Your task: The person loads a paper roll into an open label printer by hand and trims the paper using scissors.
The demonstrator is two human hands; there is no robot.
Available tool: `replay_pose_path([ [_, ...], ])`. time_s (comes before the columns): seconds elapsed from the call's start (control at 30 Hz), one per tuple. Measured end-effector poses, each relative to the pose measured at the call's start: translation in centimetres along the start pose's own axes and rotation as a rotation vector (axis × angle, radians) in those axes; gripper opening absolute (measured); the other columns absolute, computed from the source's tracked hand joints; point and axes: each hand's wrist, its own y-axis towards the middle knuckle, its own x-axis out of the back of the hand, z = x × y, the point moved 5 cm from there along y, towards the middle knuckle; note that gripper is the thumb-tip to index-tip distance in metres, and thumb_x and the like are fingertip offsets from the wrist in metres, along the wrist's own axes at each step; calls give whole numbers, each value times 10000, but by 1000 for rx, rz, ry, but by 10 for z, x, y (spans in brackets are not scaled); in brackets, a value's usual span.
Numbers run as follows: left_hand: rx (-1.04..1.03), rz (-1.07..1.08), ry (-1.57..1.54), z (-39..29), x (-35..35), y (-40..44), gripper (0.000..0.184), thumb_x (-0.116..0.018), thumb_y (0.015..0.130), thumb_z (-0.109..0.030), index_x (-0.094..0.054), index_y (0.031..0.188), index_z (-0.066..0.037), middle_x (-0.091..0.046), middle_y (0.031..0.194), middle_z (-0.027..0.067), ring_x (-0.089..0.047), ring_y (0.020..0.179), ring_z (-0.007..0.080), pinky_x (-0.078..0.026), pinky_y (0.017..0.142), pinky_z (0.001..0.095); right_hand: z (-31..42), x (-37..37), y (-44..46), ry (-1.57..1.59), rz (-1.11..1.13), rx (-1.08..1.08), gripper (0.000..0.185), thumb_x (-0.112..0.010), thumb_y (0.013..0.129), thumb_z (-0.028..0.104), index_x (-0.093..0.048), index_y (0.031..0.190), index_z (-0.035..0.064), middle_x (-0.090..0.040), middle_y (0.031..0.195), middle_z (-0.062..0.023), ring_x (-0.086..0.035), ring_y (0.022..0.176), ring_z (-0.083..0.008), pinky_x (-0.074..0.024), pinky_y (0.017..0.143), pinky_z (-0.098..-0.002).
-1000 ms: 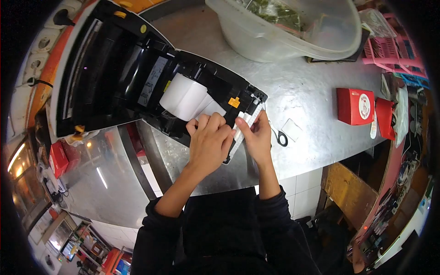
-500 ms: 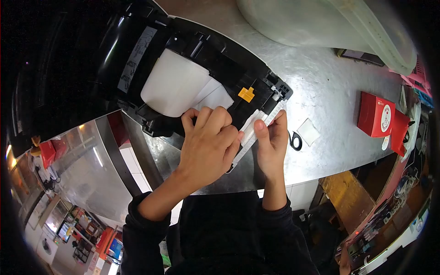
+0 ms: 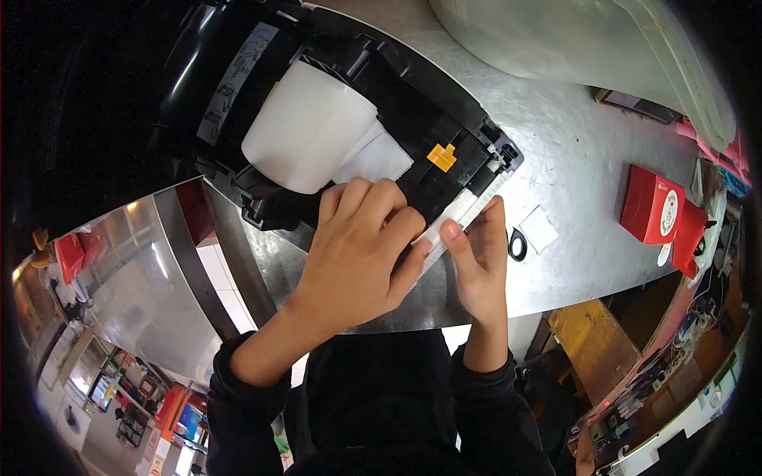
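A black label printer (image 3: 421,103) lies open on the metal table, with a white label roll (image 3: 305,123) inside. Loose label paper (image 3: 381,159) runs off the roll towards the front, beside an orange-yellow tab (image 3: 441,157). Along the front edge lies a white strip (image 3: 468,208). My left hand (image 3: 357,246) is bent over the printer's near side, thumb and forefinger closed at the strip's near end; its other fingertips are hidden near the paper. My right hand (image 3: 482,266) pinches the strip from the outer side, its thumb on top.
On the metal table (image 3: 571,143) lie a small black ring (image 3: 517,246) and a white paper piece (image 3: 539,230) right of my right hand. A red box (image 3: 651,205) stands farther right. A large translucent container (image 3: 556,40) occupies the back.
My left thumb and forefinger have spread farther apart around the strip's near end. My right thumb has shifted along the strip towards my left hand. The view has shifted slightly.
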Motion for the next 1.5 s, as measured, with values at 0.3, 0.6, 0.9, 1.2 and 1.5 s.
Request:
replay_pose_path([
  [0.3, -65, 40, -53, 10, 6, 0, 123, -692, 760, -150, -629, 841, -82, -526, 863, 44, -484, 846, 222, -351, 783, 376, 20, 42, -34, -956, -396, 215, 235, -667, 765, 31, -511, 941, 21, -511, 935, -107, -503, 864, -230, -412, 756, -326],
  [0.6, -119, 82, -120, 14, 6, 6, 89, -680, 763, -137, -619, 786, -77, -533, 850, 41, -491, 840, 224, -360, 793, 376, 5, 70, -57, -1251, -446, 37, 348, -771, 681, 128, -627, 980, 24, -625, 930, -101, -594, 790, -242, -436, 745, -340],
  [0.9, -217, 39, -80, 12, 5, 6, 80, -651, 743, -123, -591, 774, -82, -521, 827, 44, -490, 812, 224, -352, 741, 357, -6, 63, -90, -208, -257, -292, 186, -693, 792, 104, -600, 880, -32, -632, 750, -76, -576, 648, -89, -442, 563, -205],
  [1.2, -228, 74, -109, 14, 3, 8, 87, -641, 749, -109, -559, 745, -80, -511, 787, 49, -480, 767, 226, -343, 708, 361, -24, -39, -160, 477, 166, -448, 859, -569, 667, 780, -554, 1006, -10, -592, 829, -77, -578, 675, -140, -350, 591, -228],
  [1.5, -237, 63, -147, 14, 4, 9, 98, -649, 758, -108, -563, 726, -73, -518, 734, 37, -474, 721, 214, -327, 686, 357, -24, -59, -154, 413, 124, -419, 814, -564, 683, 770, -562, 953, 2, -579, 802, -65, -562, 644, -125, -353, 544, -216],
])
